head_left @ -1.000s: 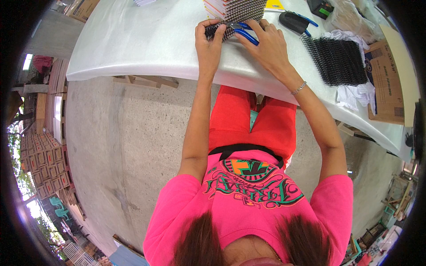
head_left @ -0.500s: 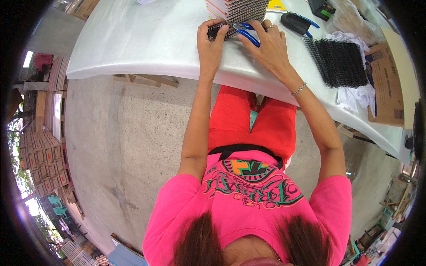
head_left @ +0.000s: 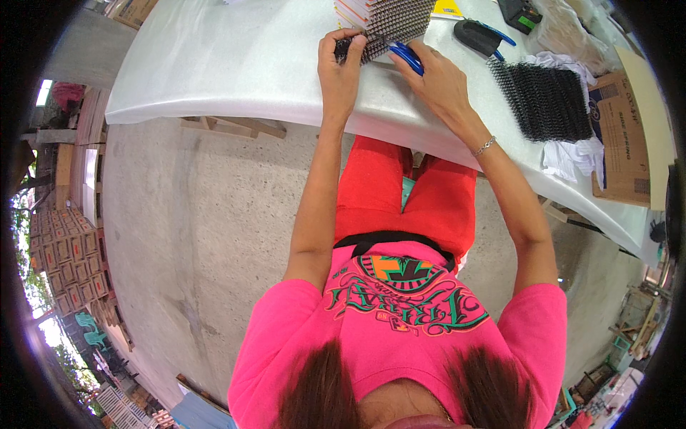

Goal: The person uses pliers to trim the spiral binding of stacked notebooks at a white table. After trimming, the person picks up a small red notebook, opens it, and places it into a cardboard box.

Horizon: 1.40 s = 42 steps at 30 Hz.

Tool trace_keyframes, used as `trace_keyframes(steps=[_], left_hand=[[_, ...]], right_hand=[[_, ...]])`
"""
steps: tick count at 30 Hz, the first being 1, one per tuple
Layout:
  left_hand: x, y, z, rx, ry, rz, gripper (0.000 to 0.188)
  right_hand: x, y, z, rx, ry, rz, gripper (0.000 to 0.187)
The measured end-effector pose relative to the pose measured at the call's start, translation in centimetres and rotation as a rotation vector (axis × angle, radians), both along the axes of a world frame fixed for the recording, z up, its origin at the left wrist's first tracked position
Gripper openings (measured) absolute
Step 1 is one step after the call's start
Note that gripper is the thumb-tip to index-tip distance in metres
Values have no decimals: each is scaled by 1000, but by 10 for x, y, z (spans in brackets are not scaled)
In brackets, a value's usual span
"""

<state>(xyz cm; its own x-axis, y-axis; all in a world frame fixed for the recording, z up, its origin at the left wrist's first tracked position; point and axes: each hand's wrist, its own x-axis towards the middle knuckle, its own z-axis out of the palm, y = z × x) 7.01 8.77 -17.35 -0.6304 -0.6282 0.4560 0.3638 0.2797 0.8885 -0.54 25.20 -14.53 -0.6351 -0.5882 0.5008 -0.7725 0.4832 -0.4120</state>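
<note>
My left hand (head_left: 339, 70) pinches a small piece of dark wire-like mesh (head_left: 374, 48) at the table's near edge. Blue-handled cutting pliers (head_left: 408, 58) are squeezed in my right hand (head_left: 441, 77), their handles close together. The tips meet the mesh's right side; the exact spot of contact is too small to make out. Just beyond both hands stands a larger patterned mesh-like block (head_left: 400, 18), with white and orange sheet edges (head_left: 351, 13) along its left side.
On the right lie a black pouch with another blue-handled tool (head_left: 479, 38), a stack of black mesh sheets (head_left: 547, 101) on white cloth (head_left: 572, 159), and a cardboard box (head_left: 623, 139). A clear plastic bag (head_left: 568, 32) sits behind. The white-covered table (head_left: 236, 64) extends left.
The pliers' handles, spread apart before, are now squeezed together. My right fingers have closed in around them, while my left hand keeps nearly the same place.
</note>
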Motion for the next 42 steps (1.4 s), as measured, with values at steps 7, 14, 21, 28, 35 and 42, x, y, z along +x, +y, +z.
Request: trace_keyframes(steps=[7,14,21,28,35,42], left_hand=[[-3,0,-3,37,42,16,22],[-3,3,0,66,48,22,23],[-2,3,0,24,41,48,27],[-3,3,-3,-51,-5,210,25],[9,14,11,-100,-80,179,25],[7,8,2,-194,-74,163,23]], right_hand=[[2,4,-7,0,158,-21,52],[1,-6,-6,18,202,-11,52],[2,-7,-2,93,11,11,45],[4,5,-6,59,27,-32,47],[1,1,-13,64,130,-32,50],[1,-5,-13,62,194,-11,49]])
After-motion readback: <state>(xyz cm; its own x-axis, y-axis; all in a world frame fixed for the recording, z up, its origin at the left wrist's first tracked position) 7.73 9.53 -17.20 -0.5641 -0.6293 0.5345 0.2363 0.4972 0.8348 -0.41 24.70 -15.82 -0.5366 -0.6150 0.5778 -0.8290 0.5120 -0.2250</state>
